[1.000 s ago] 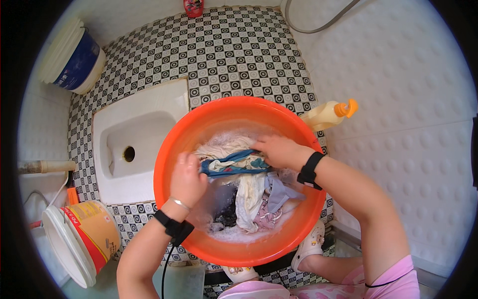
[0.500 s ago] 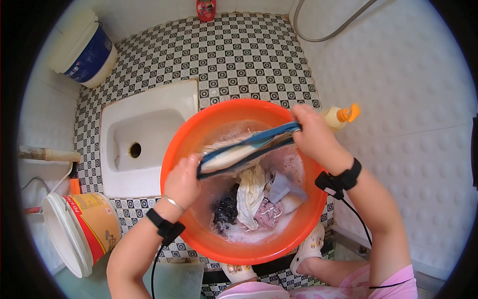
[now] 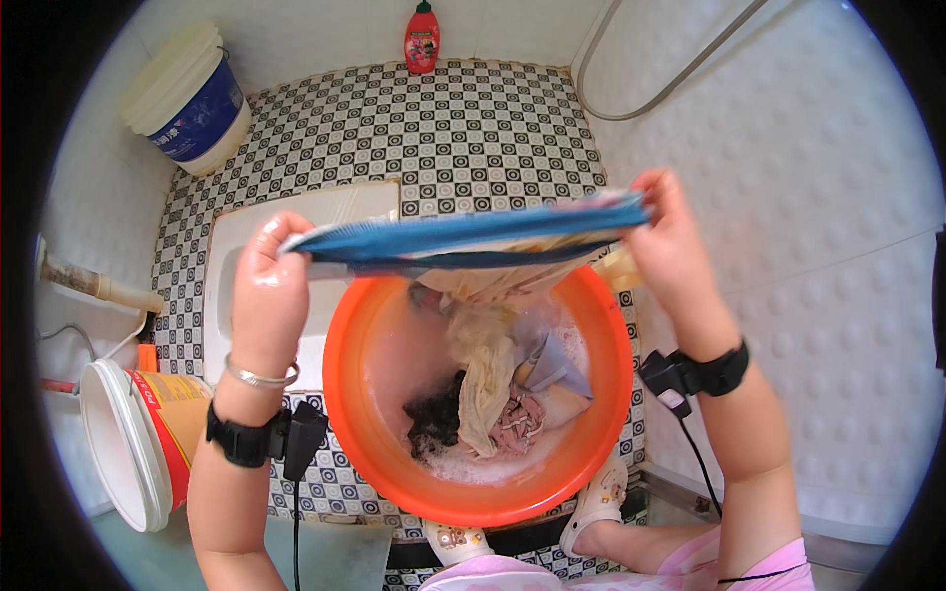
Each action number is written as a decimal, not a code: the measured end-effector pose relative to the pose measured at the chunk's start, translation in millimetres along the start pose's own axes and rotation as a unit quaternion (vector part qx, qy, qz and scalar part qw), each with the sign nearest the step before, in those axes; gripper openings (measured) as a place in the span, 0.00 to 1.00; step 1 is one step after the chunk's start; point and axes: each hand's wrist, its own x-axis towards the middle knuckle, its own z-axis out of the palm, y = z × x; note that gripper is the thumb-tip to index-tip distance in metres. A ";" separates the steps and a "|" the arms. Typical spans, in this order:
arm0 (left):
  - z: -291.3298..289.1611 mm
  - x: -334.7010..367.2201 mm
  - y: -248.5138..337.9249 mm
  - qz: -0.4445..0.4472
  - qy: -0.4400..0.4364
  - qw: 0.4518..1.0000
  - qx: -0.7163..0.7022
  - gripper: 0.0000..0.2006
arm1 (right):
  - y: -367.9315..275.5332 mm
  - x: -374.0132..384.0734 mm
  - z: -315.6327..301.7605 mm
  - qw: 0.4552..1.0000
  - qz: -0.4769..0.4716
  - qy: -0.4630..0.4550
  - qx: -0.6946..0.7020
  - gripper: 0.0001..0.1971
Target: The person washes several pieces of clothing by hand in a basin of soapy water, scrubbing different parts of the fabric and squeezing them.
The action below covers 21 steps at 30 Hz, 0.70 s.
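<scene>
Stretched between my two hands is a wet garment with a wide blue band (image 3: pixel 473 231); its pale, patterned cloth hangs down toward the basin. My left hand (image 3: pixel 271 266) grips the band's left end, fingers closed. At the other end, my right hand (image 3: pixel 670 236) pinches the band's corner. Below stands a round orange basin (image 3: pixel 340 394) of cloudy, sudsy water. In it lie a cream cloth (image 3: pixel 485 394), a black cloth (image 3: pixel 434 419), a pink cloth (image 3: pixel 519 422) and a grey-blue cloth (image 3: pixel 560 369). The garment hides the basin's far rim.
A white squat toilet (image 3: pixel 212 335) is set in the floor to the left. Two buckets stand along the left, a blue-and-white one (image 3: pixel 202 108) and an orange-labelled one (image 3: pixel 177 424). A yellowish bottle (image 3: pixel 619 268) is partly hidden behind my right hand. A red bottle (image 3: pixel 422 39) stands at the back.
Both hands have risen and moved apart, lifting the garment higher and farther from me and pulling its band nearly level and taut. The view has also tilted up slightly.
</scene>
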 end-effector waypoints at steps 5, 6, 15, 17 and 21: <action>36.0 -29.5 -87.8 -0.074 -0.158 0.983 0.052 0.04 | 47.7 -31.8 33.8 0.974 0.124 -0.126 0.140 0.03; 44.4 -35.0 -97.2 -0.117 -0.208 0.969 0.063 0.05 | 45.5 -34.7 40.9 0.974 0.129 -0.127 0.139 0.03; 111.2 -56.6 -61.3 -0.161 -0.304 0.923 0.172 0.17 | -4.9 -35.8 78.2 0.924 0.163 -0.206 0.277 0.03; 105.6 -47.0 -61.4 -0.108 -0.149 0.983 -0.005 0.10 | 10.0 -37.4 73.6 0.965 0.094 -0.193 0.153 0.05; 65.6 -18.5 -44.6 -0.081 0.027 0.995 -0.055 0.14 | 65.3 -43.8 57.4 0.983 -0.014 -0.136 -0.121 0.08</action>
